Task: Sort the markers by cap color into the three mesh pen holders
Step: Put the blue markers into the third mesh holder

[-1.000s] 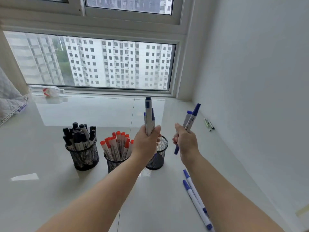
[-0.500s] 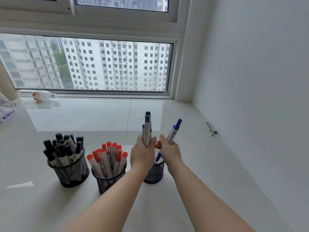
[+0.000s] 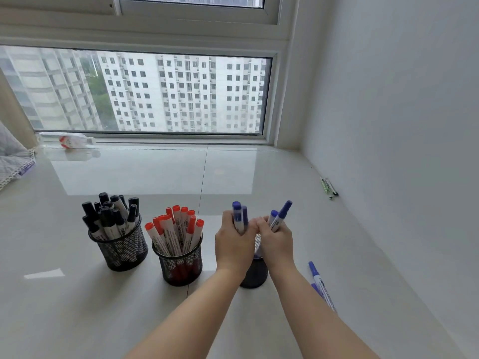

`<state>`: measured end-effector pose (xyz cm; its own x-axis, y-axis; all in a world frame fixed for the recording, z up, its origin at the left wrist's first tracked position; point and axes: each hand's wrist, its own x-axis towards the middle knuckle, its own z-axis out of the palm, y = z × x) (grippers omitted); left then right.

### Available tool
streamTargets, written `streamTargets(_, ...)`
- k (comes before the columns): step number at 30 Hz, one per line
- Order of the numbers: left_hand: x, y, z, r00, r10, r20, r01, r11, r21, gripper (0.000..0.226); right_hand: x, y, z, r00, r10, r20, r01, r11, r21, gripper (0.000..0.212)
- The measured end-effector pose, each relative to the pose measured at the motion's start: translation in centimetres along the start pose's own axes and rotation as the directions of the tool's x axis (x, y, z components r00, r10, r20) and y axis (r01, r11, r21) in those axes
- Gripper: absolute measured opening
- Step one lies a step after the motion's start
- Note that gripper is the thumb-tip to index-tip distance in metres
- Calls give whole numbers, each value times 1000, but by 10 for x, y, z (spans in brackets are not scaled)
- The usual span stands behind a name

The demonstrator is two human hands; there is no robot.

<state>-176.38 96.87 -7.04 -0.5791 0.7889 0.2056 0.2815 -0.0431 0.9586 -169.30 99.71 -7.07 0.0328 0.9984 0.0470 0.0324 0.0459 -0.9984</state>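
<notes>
Lowering blue-capped markers (image 3: 280, 215) into the right-hand mesh holder (image 3: 255, 277), I am gripping a bunch in each hand, left hand (image 3: 234, 241) and right hand (image 3: 276, 240); next I judge both must release, then the loose markers (image 3: 321, 283) lying near right need collecting.

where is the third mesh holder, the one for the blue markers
In the head view the third mesh holder stands right of the red-cap holder, mostly hidden behind the left hand and right hand, each gripping blue markers above it.

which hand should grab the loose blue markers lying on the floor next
Right, probably. The loose blue markers lie just beside the right forearm, on the far side from the left hand. The right hand must first drop its markers into the holder.
</notes>
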Motion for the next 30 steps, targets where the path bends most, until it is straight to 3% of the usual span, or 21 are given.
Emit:
streamTargets(3, 0, 0, -2, 1000, 6, 4, -6, 999, -50, 12, 0, 0, -2, 999, -35, 1, 35, 998, -50, 24)
streamTargets(8, 0, -1, -6, 996, 43, 76, -46, 998, 35, 17, 0, 1, -4, 997, -80, 22, 82, 990, -117, 20)
streamTargets(11, -2, 7, -12, 992, 32, 125, -43, 996, 83, 10, -2, -4, -10, 997, -49, 65, 51, 998, -32, 7)
streamTargets(13, -6, 12, -17, 989, 51, 138, -67, 991, 114, 22, -2, -7, -21, 995, -48, 85, 47, 999, 6, 9)
streamTargets(16, -20, 24, -20, 967, 219, 129, -245, 936, 251, 40, -4, -9, -47, 992, -80, 97, 87, 994, -70, 13)
streamTargets(21, -62, 38, -9, 872, 471, 134, -490, 838, 241, 30, -13, 3, -105, 994, -50, 98, 79, 945, -317, 9)
streamTargets(25, -93, 23, 10, 890, 336, 309, -413, 882, 228, 21, -24, 16, -139, 998, 11, 68, 23, 877, -480, 11)
streamTargets(28, -111, 2, 27, 920, 134, 367, -272, 894, 356, 21, -32, 28, -151, 997, 47, 60, -1, 790, -613, 8)
streamTargets(30, -120, -10, 37, 943, -17, 333, -153, 866, 476, 32, -38, 37, -154, 996, 53, 76, 15, 720, -694, 20)
